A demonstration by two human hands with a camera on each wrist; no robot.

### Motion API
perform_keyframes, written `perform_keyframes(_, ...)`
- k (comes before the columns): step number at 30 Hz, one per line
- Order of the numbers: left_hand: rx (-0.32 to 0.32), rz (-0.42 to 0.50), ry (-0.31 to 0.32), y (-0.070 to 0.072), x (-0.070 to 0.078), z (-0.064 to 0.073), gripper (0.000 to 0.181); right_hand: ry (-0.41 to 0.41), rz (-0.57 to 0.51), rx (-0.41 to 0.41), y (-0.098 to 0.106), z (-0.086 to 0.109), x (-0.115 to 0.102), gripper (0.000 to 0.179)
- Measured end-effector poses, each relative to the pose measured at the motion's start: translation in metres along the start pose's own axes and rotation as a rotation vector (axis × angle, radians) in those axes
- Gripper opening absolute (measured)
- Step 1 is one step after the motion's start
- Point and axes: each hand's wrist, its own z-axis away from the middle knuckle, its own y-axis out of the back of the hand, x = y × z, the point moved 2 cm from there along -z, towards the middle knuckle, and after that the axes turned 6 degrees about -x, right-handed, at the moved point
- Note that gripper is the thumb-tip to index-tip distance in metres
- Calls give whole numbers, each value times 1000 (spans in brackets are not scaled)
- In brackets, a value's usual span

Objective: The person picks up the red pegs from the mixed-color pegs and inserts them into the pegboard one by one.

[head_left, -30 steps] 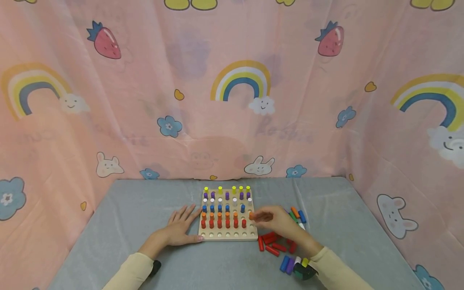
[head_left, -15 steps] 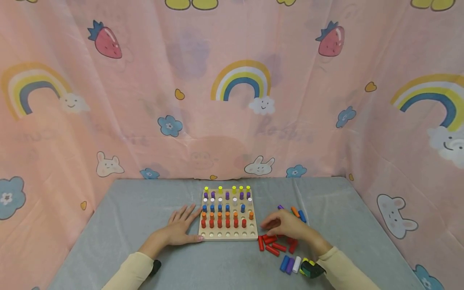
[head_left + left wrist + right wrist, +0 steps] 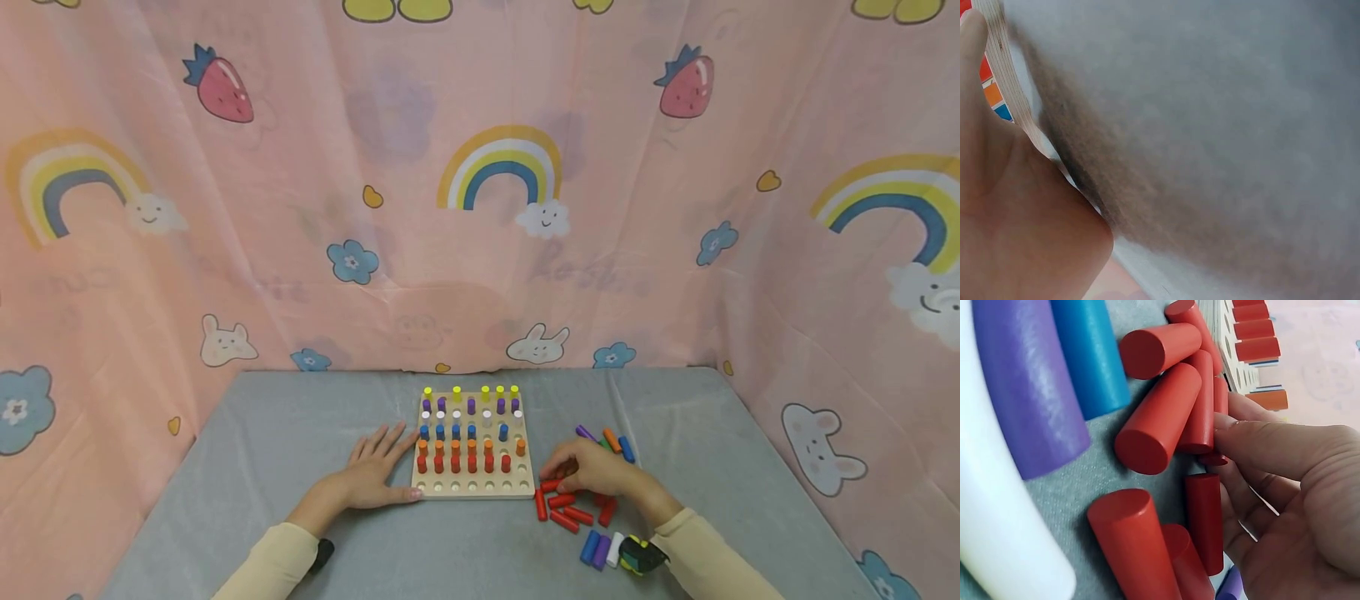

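A wooden pegboard (image 3: 472, 496) stands mid-table with rows of yellow, purple, white, blue, orange and red pegs upright in it; its front row of holes is bare. My left hand (image 3: 369, 482) lies with fingers spread against the board's left side, its thumb at the near left corner. To the right of the board, my right hand (image 3: 596, 468) reaches into a pile of loose red pegs (image 3: 577, 515). Its thumb and finger pinch one red peg (image 3: 1221, 390), partly covered by the thumb. Other red pegs (image 3: 1160, 419) lie around the fingertips.
Nearer me, a blue peg (image 3: 589, 547), a purple peg (image 3: 602, 552) and a white peg (image 3: 615, 550) lie side by side; yellow ones are partly covered by the wrist camera (image 3: 641, 556). Beyond my right hand lie purple, green, orange (image 3: 612, 440) and blue (image 3: 627, 450) pegs.
My right hand has let go of the orange peg at the right end of its row. It has moved right and down to the red pegs. My left hand stays put.
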Motion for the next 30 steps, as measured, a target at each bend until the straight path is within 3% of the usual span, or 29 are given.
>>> perform_keyframes(9, -15, -28, 21, 8, 10, 5, 99, 22, 45, 8, -1, 0, 1, 24)
perform_keyframes(18, -9, 1, 9, 2, 2, 1, 104, 40, 55, 10, -1, 0, 3, 22)
perform_keyframes(30, -4, 9, -4, 3, 3, 2, 102, 22, 47, 13, 0, 0, 3, 21)
